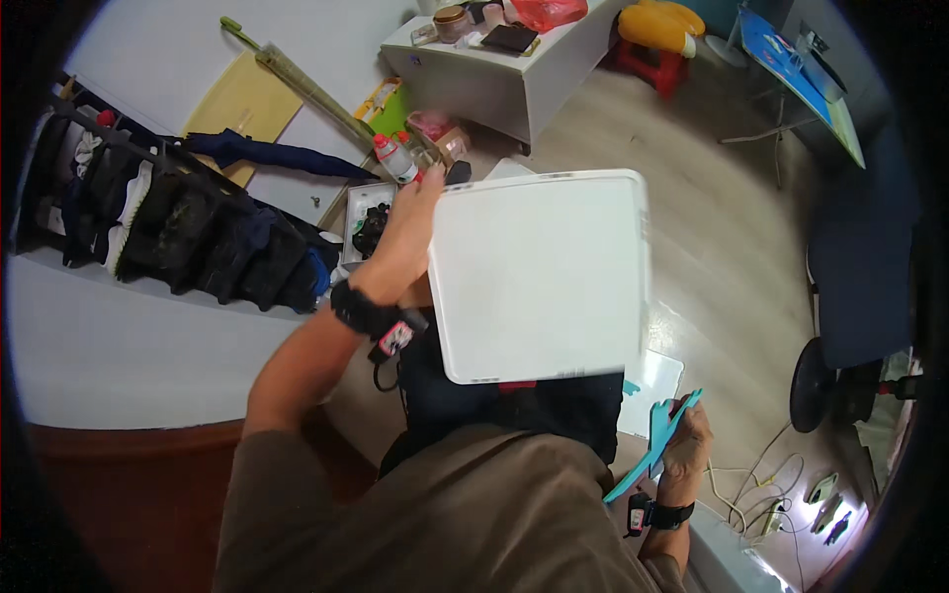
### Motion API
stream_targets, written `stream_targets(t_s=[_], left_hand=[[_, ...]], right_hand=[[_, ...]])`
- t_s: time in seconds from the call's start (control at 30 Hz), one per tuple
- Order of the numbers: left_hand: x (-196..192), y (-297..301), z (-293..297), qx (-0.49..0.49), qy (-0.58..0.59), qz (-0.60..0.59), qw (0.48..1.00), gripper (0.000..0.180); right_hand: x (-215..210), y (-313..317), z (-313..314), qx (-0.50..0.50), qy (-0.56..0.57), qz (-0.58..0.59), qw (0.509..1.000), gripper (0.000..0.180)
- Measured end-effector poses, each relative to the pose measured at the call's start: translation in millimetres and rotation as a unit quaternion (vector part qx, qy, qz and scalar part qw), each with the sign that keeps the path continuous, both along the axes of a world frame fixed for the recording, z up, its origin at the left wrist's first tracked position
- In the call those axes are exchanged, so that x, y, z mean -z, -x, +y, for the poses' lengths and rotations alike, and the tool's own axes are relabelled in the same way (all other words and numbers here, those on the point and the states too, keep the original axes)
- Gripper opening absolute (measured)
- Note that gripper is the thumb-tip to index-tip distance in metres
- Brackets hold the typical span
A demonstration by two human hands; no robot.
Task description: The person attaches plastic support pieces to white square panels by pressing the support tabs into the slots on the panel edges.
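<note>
My left hand (407, 229) grips the left edge of a square white plastic panel (539, 277) with rounded corners and a thin raised rim. The panel hangs in front of my body over my dark trousers, slightly blurred along its right and lower edges. Low on the right, my right hand (687, 450) is closed around flat teal plastic pieces (654, 453) with notched ends, held on a slant. Beneath them on the floor lies another white panel (660, 376), with a small teal shape beside my leg.
A shoe rack (178, 227) and a folded navy umbrella (272, 153) are on the left. Bottles (395, 158) and a small box of dark items (368, 222) stand beyond my left hand. A white cabinet (484, 79) is at the back; loose cables (766, 499) lie at the lower right.
</note>
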State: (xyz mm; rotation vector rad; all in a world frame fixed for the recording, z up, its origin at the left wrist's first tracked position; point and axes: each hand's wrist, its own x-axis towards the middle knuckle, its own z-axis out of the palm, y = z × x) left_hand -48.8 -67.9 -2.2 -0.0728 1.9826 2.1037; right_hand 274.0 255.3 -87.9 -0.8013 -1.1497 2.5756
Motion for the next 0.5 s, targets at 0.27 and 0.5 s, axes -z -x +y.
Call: stream_targets(t_s=[0.27,0.5], left_hand=[[52.0,-110.5,-24.0,-0.142,0.077,0.062,0.985,0.027],[30.9,-126.9,-50.7,0.155,-0.119,-0.068,0.978,0.016]], right_hand=[[-26.8,45.4,-9.9,-0.104,-0.090,0.013,0.990,0.032],[-73.8,120.0,-50.4,-0.282,-0.043,-0.044,0.957,0.025]])
